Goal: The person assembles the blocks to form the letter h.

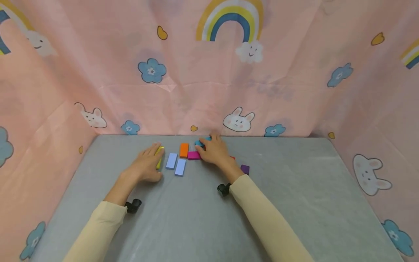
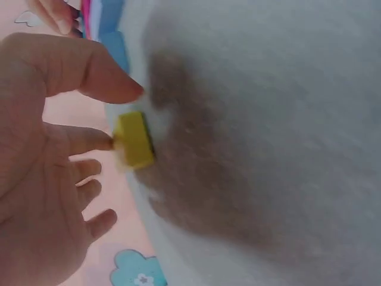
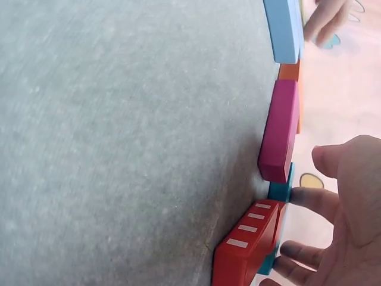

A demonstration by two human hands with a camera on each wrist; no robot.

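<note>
My left hand [image 1: 145, 166] rests at a yellow block [image 1: 159, 164] on the left of the group. In the left wrist view, a fingertip touches that yellow block [image 2: 137, 141] while the thumb stays apart from it. Farther right, my right hand [image 1: 214, 151] reaches over a teal block [image 1: 198, 143] near the back edge. The right wrist view has its index fingertip touching the teal block [image 3: 280, 191], thumb raised away. A red block [image 3: 238, 247] with white stripes lies in front of the teal one, mostly hidden by the hand from above. Beside them is a magenta block [image 3: 280, 128].
Between the hands lie two light blue blocks [image 1: 171, 161] and an orange block [image 1: 184, 150]. A purple block [image 1: 244, 169] sits right of the right wrist. Pink printed cloth [image 1: 196, 98] rises behind the grey table [image 1: 294, 196] and at both sides.
</note>
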